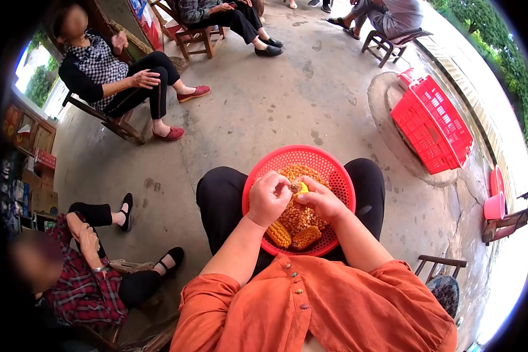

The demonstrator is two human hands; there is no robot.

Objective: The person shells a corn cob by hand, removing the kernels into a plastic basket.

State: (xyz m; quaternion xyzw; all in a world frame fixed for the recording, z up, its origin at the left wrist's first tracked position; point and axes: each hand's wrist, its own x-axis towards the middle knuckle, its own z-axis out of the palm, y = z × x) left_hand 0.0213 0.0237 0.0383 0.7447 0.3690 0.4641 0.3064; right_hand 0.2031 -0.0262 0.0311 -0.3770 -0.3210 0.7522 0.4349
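A corn cob (pixel 300 188) with yellow kernels on it is held over a red perforated basket (pixel 347 188) on my lap. My right hand (pixel 322 200) is wrapped round the cob, thumb across its side. My left hand (pixel 270 198) is closed, its fingertips pinching at the cob's near-left end; what lies between them is partly hidden. Loose corn kernels (pixel 299 218) cover the basket's bottom. Two more ears, one corn ear (pixel 278 233) and another corn ear (pixel 306 237), lie on the kernels at the near side, below my hands.
Red plastic crates (pixel 434 126) stand on the concrete floor at the right, with a red basin (pixel 494 206) beyond. A wooden chair (pixel 443 261) is near my right side. Seated people are at the left, including one in a plaid shirt (pixel 94 287), and others sit at the back.
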